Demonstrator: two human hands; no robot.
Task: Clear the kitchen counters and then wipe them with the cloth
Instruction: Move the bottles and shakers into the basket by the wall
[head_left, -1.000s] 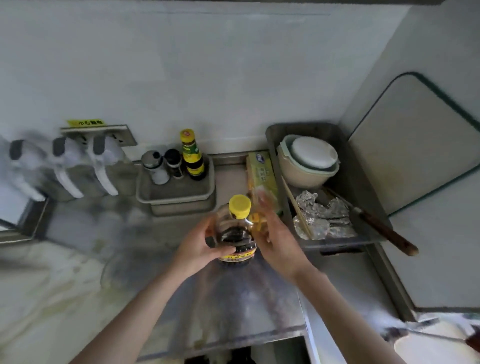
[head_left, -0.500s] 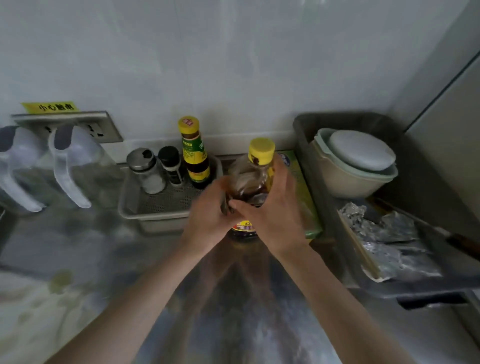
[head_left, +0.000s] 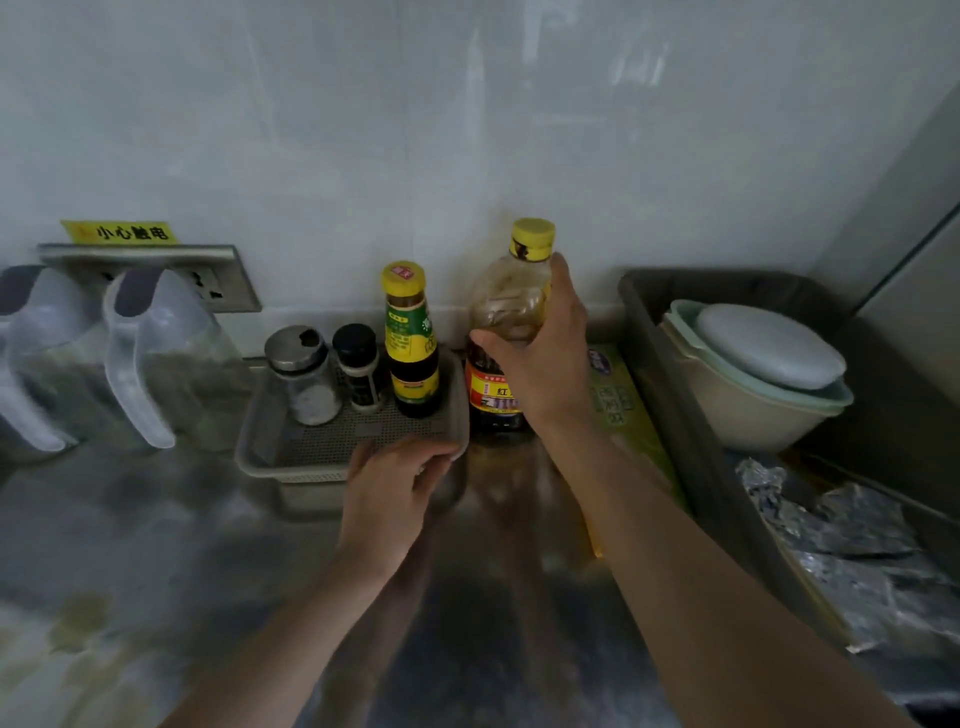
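Observation:
A yellow-capped bottle (head_left: 506, 312) with a red label and dark liquid stands on the steel counter (head_left: 493, 545) against the back wall, just right of a small grey tray (head_left: 270, 447). My right hand (head_left: 540, 358) grips this bottle around its middle. My left hand (head_left: 387, 493) holds the tray's front right corner, fingers curled over the rim. In the tray stand a glass shaker (head_left: 304, 374), a black-capped jar (head_left: 358, 366) and a green-labelled sauce bottle (head_left: 408, 338). No cloth is in view.
Two clear jugs with white handles (head_left: 156, 358) stand at the left below a wall socket (head_left: 150, 270). A yellow-green box (head_left: 623, 410) lies right of the bottle. A dark bin (head_left: 691, 415) at the right holds a lidded bowl (head_left: 758, 374) and crumpled foil (head_left: 852, 561).
Both hands carried the bottle from the counter's middle back to the wall beside the tray. My left hand let go of it and took hold of the tray's corner.

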